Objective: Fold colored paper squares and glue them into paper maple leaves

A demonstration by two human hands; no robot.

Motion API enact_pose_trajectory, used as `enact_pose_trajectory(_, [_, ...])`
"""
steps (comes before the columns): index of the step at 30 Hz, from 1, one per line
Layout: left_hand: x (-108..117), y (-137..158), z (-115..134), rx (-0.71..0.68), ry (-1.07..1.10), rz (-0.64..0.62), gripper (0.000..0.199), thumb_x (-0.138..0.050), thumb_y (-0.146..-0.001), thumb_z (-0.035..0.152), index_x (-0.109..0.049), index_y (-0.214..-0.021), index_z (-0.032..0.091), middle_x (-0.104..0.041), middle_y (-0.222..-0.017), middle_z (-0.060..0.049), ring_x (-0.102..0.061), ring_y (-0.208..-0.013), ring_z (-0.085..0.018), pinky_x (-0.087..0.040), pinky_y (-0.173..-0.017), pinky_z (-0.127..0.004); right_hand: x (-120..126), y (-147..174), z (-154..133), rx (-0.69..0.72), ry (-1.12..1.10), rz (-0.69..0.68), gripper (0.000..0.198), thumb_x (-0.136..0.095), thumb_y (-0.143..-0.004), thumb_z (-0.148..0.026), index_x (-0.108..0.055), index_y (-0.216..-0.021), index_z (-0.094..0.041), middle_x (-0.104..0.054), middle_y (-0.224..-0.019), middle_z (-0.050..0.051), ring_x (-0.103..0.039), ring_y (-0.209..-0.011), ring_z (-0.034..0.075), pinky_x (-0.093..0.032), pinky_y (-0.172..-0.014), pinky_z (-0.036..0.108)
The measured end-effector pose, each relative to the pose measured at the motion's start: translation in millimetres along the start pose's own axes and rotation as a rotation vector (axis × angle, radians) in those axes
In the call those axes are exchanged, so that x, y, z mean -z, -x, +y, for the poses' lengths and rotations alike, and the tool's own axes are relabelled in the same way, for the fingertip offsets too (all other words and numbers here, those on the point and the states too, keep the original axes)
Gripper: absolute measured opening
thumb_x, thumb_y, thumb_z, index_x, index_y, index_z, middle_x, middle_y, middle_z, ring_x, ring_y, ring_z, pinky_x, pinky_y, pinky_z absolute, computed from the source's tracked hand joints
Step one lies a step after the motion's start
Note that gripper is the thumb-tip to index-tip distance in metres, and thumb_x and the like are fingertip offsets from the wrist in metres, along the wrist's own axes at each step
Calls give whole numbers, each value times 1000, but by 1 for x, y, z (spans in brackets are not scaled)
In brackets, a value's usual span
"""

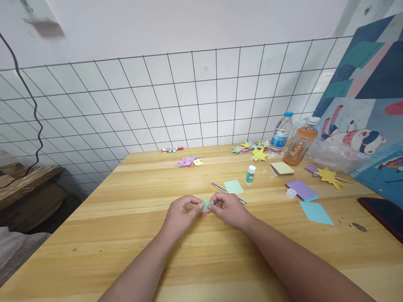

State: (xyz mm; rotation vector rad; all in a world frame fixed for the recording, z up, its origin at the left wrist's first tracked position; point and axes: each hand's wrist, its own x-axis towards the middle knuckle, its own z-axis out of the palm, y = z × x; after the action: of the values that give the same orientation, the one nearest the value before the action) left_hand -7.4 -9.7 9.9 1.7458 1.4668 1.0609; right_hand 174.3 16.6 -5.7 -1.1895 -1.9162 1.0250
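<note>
Head view: two bare hands are meeting near the centre of a pale, wood-grained surface (pixel 135 247). The left hand (pixel 183 213) is pinching the left edge of a small folded green paper (pixel 206 204) between thumb and fingers; the right hand (pixel 229 208) is pinching its right edge, so together they are probably steadying it and keeping its creases in line. A pink edge is showing on the paper's near side. Just beyond, a flat pale-green square (pixel 234 186) is lying beside a slim, straight tool (pixel 218 187), partly hidden by the right hand and seemingly staying within reach. Farther right, a smooth, cylindrical glue stick (pixel 250 175) is standing upright, likely for easy grabbing. Beyond it to the right, matte coloured sheets are forming a neat stack (pixel 282 169). Spiky paper shapes, including a bright yellow one (pixel 260 154), are resting at the far side, apparently keeping the near area free.
</note>
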Motion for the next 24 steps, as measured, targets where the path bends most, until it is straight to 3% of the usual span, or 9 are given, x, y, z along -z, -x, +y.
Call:
enact_pose_trajectory(5, [4,-1,-1,38,7,-45,19,-61,-73,35,-67,-68,18,-70,-74,-3,-63,-74,-19,-45,-72,-29,1,1,0,6,37,-17,10,-59,-73,-28,-61,-72,-19,-59,-59,-3,-50,-54,10,-37,-53,21])
enact_pose_trajectory(12, [4,-2,-3,89,118,-52,25,-64,-71,40,-64,-65,16,-68,-68,-3,-60,-68,-18,-45,-67,-27,-3,0,-1,-10,-157,-69,12,-62,-71,-29,-60,-74,-18,-59,-63,-2,-51,-57,10,-38,-54,20])
enact_pose_trajectory(17, [2,-2,-1,130,377,-117,37,-63,-73,43,-62,-98,16,-68,-78,-5,-63,-75,-19,-48,-70,-29,-2,-3,2,-65,-251,-49,13,-64,-70,-28,-59,-72,-17,-53,-62,-4,-46,-55,9,-36,-52,21])
enact_pose_trajectory(20, [-1,-2,-3,132,409,-179,40,-69,-68,40,-61,-99,15,-68,-87,-7,-63,-83,-20,-48,-75,-30,0,-4,2,-47,-301,-62,15,-65,-70,-30,-58,-71,-16,-54,-63,-3,-48,-57,9,-38,-55,22])
enact_pose_trajectory(24, [-3,-4,-9,170,380,-155,39,-69,-69,36,-57,-99,16,-64,-71,-1,-59,-61,-14,-44,-59,-25,0,-3,1,-32,-286,-68,17,-63,-71,-33,-58,-75,-17,-55,-65,-2,-49,-58,10,-39,-56,22])
